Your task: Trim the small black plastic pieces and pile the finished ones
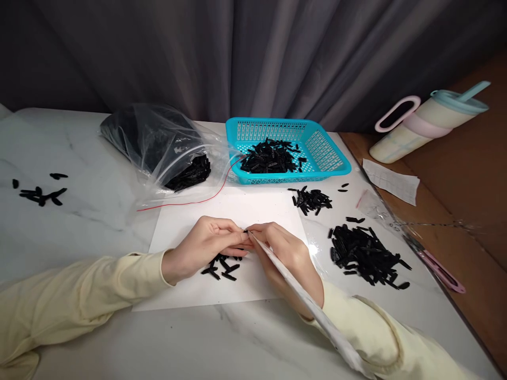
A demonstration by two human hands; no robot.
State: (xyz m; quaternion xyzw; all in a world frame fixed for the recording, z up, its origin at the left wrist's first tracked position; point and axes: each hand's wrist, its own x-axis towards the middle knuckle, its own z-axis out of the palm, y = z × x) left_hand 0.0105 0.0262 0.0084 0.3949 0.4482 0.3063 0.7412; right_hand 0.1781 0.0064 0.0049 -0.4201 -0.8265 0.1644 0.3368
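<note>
My left hand (206, 244) and my right hand (287, 258) meet over a white paper sheet (222, 211), fingertips pinched together on one small black plastic piece (245, 231). My right hand also grips a long white tool (301, 295) that runs back along my forearm. Under my left hand lies a small cluster of black pieces (224, 268) on the sheet. Both sleeves are pale yellow.
A turquoise basket (328, 150) holds black pieces. A clear plastic bag (158, 142) with more lies at the back left. Loose piles sit at the right (366, 256), (311, 199) and far left (39, 192). A tumbler (423, 124) lies on the wooden surface beside a pink tool (441, 272).
</note>
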